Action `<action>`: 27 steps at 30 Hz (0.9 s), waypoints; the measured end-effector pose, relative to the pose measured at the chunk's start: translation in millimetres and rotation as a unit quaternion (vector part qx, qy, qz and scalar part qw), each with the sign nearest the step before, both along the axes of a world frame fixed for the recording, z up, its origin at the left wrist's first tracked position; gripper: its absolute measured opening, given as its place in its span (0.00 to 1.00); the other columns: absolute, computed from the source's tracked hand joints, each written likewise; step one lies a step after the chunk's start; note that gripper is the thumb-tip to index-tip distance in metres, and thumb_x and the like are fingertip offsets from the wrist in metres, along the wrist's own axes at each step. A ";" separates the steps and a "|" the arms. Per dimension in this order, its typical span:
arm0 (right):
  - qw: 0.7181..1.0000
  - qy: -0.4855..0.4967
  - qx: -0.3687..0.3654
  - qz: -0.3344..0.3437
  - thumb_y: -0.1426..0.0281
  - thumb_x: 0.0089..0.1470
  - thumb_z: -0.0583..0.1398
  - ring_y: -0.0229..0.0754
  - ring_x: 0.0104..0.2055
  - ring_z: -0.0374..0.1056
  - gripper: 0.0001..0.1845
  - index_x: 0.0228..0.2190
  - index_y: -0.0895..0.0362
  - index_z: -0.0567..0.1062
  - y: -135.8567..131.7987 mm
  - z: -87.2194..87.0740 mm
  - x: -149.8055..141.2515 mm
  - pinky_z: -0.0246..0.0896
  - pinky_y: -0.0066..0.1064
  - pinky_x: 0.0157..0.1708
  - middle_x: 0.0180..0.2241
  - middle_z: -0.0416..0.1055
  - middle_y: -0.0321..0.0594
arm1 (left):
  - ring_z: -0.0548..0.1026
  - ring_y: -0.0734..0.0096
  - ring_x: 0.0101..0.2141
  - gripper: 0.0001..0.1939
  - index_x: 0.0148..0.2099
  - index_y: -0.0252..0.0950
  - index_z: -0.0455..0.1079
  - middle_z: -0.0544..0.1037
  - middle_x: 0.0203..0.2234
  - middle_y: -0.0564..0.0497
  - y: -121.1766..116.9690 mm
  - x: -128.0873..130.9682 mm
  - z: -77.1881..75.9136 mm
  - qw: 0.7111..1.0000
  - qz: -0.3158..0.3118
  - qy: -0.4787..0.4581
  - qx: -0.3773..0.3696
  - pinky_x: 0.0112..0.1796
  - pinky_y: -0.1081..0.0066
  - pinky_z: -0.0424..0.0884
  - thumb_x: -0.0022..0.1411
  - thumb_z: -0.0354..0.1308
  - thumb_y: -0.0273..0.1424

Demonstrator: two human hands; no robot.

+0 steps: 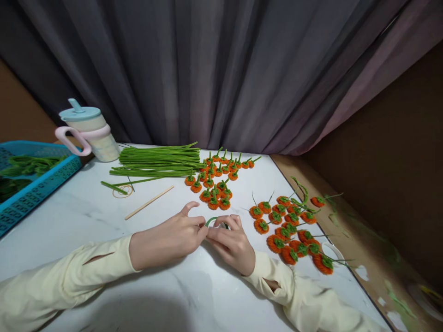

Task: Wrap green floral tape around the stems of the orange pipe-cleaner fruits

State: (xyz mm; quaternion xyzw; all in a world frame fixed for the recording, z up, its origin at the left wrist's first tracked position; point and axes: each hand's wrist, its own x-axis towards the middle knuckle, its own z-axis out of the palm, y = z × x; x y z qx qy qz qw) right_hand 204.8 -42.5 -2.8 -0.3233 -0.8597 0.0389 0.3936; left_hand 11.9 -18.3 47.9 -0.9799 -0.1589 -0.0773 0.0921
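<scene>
I had the fingertips meeting in close handling, the right hand (235, 242) curled around a green ring (211, 220) above the worktop (86, 203), the left hand (182, 235) partly closed, its hold unclear; any further move called for steady fingertips.

Tumbler (109, 146): one. Basket (41, 190): one. Wooden stick (149, 203): one. Green ring (211, 219): one. Orange pieces (275, 244): dozens.

Thin green ring (212, 219) btwn fingertips of L hand (169, 240) & R hand (236, 244), partly hidden, tilt unclear; orange pcs (276, 217) w/ green tops & stalks in 2 loose groups; long green stems (159, 159) bundled flat, crosswise on white tabletop (86, 214).
</scene>
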 end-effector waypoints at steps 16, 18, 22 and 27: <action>0.982 0.059 -0.170 0.048 0.71 0.59 0.54 0.40 0.39 0.66 0.08 0.31 0.57 0.73 5.6 -0.4 -0.9 0.53 0.36 0.41 0.30 0.71 0.39 | 0.66 0.69 0.26 0.09 0.31 0.32 0.64 0.69 0.23 0.51 -1.3 3.5 9.9 0.996 0.013 0.073 -0.052 0.49 0.53 0.55 0.50 0.48 0.16; 0.984 0.053 -0.161 0.049 0.73 0.59 0.54 0.40 0.39 0.66 0.07 0.30 0.58 0.71 4.9 0.2 -1.1 0.51 0.36 0.41 0.29 0.71 0.39 | 0.65 0.69 0.26 0.10 0.31 0.32 0.65 0.69 0.22 0.51 -1.3 3.2 8.0 0.997 0.004 0.066 -0.044 0.49 0.53 0.55 0.51 0.47 0.15; 0.992 0.033 -0.104 0.058 0.79 0.55 0.52 0.40 0.39 0.65 0.07 0.30 0.58 0.69 3.0 -0.5 -1.9 0.49 0.38 0.41 0.28 0.71 0.38 | 0.64 0.71 0.24 0.09 0.31 0.31 0.65 0.68 0.22 0.51 -2.5 2.3 9.2 0.997 -0.022 0.058 -0.055 0.50 0.52 0.53 0.52 0.47 0.16; 0.994 -0.035 0.016 0.098 0.82 0.40 0.51 0.44 0.40 0.65 0.12 0.30 0.59 0.67 0.6 -0.3 -1.6 0.50 0.41 0.42 0.24 0.69 0.39 | 0.63 0.72 0.22 0.08 0.30 0.32 0.63 0.69 0.22 0.51 -0.1 1.2 17.2 0.985 -0.056 0.082 -0.141 0.47 0.58 0.55 0.52 0.47 0.16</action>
